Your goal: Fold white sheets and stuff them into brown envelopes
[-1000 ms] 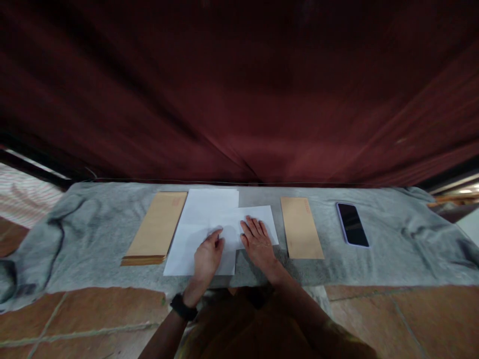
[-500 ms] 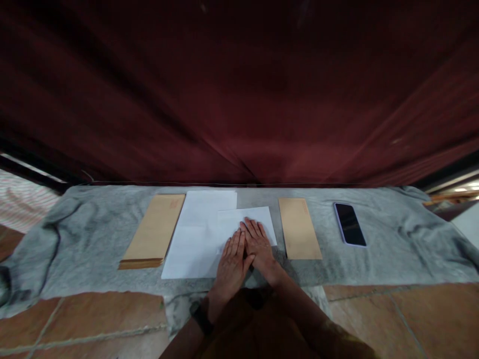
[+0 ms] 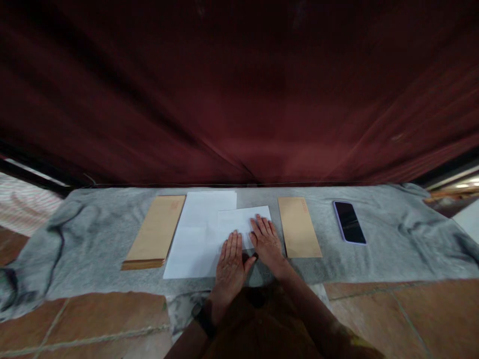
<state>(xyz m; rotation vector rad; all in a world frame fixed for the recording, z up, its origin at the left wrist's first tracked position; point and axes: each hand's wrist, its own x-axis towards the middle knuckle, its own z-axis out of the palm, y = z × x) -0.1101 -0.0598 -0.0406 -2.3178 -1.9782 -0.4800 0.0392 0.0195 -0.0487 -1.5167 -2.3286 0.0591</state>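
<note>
A small folded-looking white sheet of paper [image 3: 236, 219] lies partly over the right side of larger white paper [image 3: 190, 239]. My left hand [image 3: 231, 262] rests flat at its near left part, fingers stretched forward. On its right part lies my right hand [image 3: 266, 242], palm down with the fingers extended. Both hands touch the small sheet and cover some of it; neither grasps anything. Just right of my right hand is a single brown envelope [image 3: 299, 227].
A stack of brown envelopes [image 3: 155, 229] lies left of the white paper. At the right is a phone [image 3: 350, 223] in a light purple case. Grey cloth [image 3: 389, 239] covers the surface, and a dark red curtain [image 3: 239, 124] hangs behind it.
My right hand has slid to the right across the small sheet, away from my left hand. The left hand has hardly moved.
</note>
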